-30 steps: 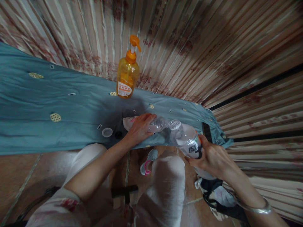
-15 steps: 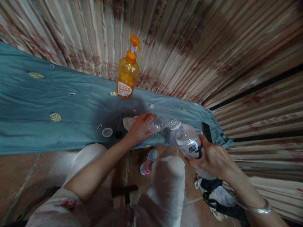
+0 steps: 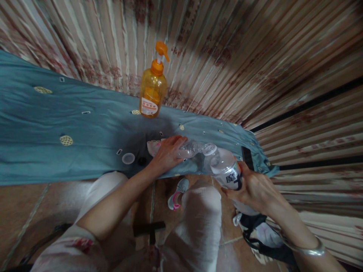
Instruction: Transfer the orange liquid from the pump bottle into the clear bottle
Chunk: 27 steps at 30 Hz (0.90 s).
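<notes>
My left hand (image 3: 169, 152) is wrapped round a clear plastic bottle (image 3: 190, 149), lying nearly level with its neck pointing right. In my right hand (image 3: 252, 185) is a larger clear bottle (image 3: 225, 170) with a white, black and orange label, tilted so that its mouth points up and left. The two bottle mouths meet or nearly touch; I cannot tell whether liquid passes between them. Left of my left hand, a small round white lid (image 3: 128, 158) and a small black cap (image 3: 141, 161) lie on the teal cloth (image 3: 96, 128).
An orange pump bottle (image 3: 153, 90) stands upright at the back of the cloth, before a pleated curtain (image 3: 198, 56). A dark flat object (image 3: 247, 158) lies near the right end. Below the cloth's front edge are my knees and a bag (image 3: 263, 234) on the tiled floor.
</notes>
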Each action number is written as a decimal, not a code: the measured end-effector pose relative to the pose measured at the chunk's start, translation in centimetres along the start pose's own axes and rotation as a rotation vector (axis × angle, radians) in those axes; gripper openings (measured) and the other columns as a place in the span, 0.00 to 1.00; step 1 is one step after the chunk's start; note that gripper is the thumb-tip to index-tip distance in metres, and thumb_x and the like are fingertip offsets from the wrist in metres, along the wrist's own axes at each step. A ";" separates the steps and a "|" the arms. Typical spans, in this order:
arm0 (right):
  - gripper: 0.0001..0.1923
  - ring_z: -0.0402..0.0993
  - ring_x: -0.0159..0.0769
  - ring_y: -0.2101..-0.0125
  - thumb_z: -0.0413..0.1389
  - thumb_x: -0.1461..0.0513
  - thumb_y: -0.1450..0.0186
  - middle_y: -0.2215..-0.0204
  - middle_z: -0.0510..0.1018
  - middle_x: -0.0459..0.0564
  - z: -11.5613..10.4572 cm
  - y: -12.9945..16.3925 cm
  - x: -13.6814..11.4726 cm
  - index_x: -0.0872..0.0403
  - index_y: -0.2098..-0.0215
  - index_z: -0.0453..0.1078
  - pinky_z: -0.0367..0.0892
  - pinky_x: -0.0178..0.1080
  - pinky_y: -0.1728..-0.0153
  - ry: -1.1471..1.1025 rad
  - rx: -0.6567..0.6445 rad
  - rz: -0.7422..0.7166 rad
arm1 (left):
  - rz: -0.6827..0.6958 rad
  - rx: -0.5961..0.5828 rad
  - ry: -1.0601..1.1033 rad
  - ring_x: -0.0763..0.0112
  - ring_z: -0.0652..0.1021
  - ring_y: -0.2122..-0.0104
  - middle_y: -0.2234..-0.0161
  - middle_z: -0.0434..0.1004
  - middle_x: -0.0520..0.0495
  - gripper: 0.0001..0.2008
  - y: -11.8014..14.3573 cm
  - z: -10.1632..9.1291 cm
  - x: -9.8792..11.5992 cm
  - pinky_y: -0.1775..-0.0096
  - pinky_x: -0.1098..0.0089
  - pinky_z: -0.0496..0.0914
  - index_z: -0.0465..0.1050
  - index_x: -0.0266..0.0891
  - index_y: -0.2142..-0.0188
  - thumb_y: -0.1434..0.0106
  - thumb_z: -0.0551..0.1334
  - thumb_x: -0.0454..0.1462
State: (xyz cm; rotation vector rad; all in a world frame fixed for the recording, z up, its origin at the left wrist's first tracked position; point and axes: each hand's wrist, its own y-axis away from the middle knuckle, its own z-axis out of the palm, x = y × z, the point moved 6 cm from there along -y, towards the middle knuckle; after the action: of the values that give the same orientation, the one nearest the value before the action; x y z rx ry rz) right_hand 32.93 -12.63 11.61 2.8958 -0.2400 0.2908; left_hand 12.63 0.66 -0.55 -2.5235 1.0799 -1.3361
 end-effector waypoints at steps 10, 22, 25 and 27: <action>0.31 0.82 0.55 0.71 0.58 0.46 0.45 0.77 0.81 0.52 0.1 0.0 0.1 0.55 0.50 0.64 0.60 0.40 0.76 0.001 -0.008 -0.007 | 0.010 -0.011 -0.022 0.51 0.73 0.41 0.41 0.72 0.38 0.33 -0.1 -0.1 0.3 0.40 0.48 0.67 0.64 0.41 0.39 0.45 0.68 0.33; 0.31 0.83 0.57 0.69 0.58 0.46 0.45 0.76 0.82 0.54 0.0 -0.1 0.0 0.55 0.50 0.64 0.62 0.41 0.74 0.009 -0.034 0.006 | -0.003 -0.024 -0.019 0.50 0.73 0.41 0.40 0.71 0.36 0.34 -0.1 -0.2 0.4 0.39 0.47 0.67 0.64 0.39 0.39 0.45 0.68 0.32; 0.31 0.83 0.57 0.69 0.58 0.46 0.45 0.76 0.82 0.54 0.1 0.0 0.0 0.55 0.50 0.64 0.62 0.41 0.75 0.013 -0.038 0.009 | -0.001 -0.021 -0.021 0.51 0.73 0.41 0.41 0.72 0.37 0.34 -0.1 -0.1 0.4 0.40 0.48 0.68 0.64 0.39 0.39 0.46 0.68 0.32; 0.31 0.83 0.56 0.69 0.58 0.46 0.45 0.76 0.82 0.53 0.1 0.0 0.0 0.54 0.50 0.64 0.62 0.41 0.75 0.014 -0.028 0.007 | 0.002 -0.010 -0.024 0.51 0.73 0.41 0.41 0.72 0.38 0.34 -0.1 -0.1 0.3 0.40 0.48 0.68 0.64 0.41 0.39 0.46 0.68 0.32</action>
State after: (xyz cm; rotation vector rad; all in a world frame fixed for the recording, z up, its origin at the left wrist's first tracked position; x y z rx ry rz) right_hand 32.97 -12.67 11.54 2.8653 -0.2494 0.3061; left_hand 12.76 0.58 -0.24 -2.5381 1.0872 -1.2993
